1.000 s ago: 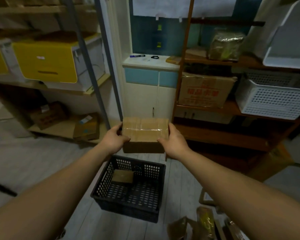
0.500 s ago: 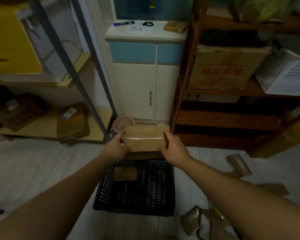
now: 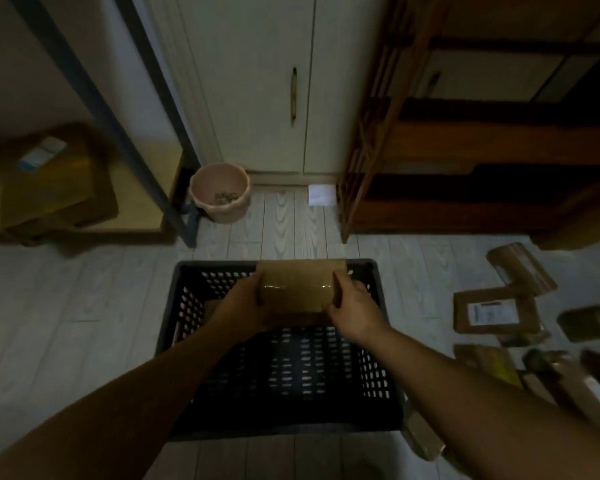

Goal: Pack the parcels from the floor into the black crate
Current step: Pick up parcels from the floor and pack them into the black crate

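Both forearms extended toward 12 o'clock, converging; left hand point(image 3: 242, 304) and right hand point(image 3: 354, 310) face each other, fingers curled, clamped on opposite ends of a box point(image 3: 296, 293).

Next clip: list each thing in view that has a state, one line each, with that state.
Cardboard box: held over the far end of the crate, not released.
Left hand: gripping the box's left end.
Right hand: gripping the box's right end.
Black crate: open-topped, mostly bare inside.
Parcels: loose on the floor, unpacked.
Cabinet doors: closed.
Pink bucket: upright, nearly empty.
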`<action>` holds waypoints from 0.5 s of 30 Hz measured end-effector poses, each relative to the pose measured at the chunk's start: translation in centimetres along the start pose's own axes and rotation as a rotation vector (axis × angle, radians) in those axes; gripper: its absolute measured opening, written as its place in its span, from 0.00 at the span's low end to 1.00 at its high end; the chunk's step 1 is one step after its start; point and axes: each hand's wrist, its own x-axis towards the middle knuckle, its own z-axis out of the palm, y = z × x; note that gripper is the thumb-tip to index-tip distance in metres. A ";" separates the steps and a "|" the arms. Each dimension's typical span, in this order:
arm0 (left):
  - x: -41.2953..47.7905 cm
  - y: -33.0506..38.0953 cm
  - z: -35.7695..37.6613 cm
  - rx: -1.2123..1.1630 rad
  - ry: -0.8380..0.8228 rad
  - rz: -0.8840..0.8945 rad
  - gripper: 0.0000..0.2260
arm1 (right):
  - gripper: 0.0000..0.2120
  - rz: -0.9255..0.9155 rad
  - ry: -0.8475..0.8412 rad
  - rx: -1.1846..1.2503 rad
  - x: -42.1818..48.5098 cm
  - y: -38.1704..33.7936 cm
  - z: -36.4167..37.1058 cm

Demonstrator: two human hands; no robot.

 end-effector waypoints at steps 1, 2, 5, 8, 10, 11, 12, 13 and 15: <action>1.3 -1.8 2.2 0.011 0.002 -0.030 0.33 | 0.31 0.005 0.002 -0.004 1.3 1.8 2.1; 2.6 -3.4 4.3 0.035 -0.002 -0.058 0.31 | 0.31 0.010 0.003 -0.008 2.6 3.5 4.2; 6.4 -7.6 9.4 0.138 -0.022 -0.054 0.32 | 0.31 0.018 0.005 -0.034 6.7 8.0 9.2; 9.5 -10.8 13.2 0.214 -0.026 -0.049 0.34 | 0.32 0.026 0.026 -0.054 10.1 11.2 12.9; 11.3 -12.3 15.0 0.275 -0.026 -0.051 0.33 | 0.33 0.036 0.039 -0.057 12.1 12.9 14.7; 12.1 -12.8 15.7 0.303 -0.023 -0.049 0.33 | 0.33 0.040 0.043 -0.057 13.0 13.5 15.4; 12.9 -13.4 16.2 0.320 -0.022 -0.046 0.32 | 0.33 0.041 0.045 -0.057 13.8 14.1 16.2; 13.6 -14.0 16.7 0.332 -0.025 -0.045 0.32 | 0.34 0.041 0.049 -0.059 14.4 14.5 16.9; 14.8 -15.3 17.4 0.361 -0.037 -0.040 0.30 | 0.35 0.047 0.053 -0.071 15.2 15.2 18.1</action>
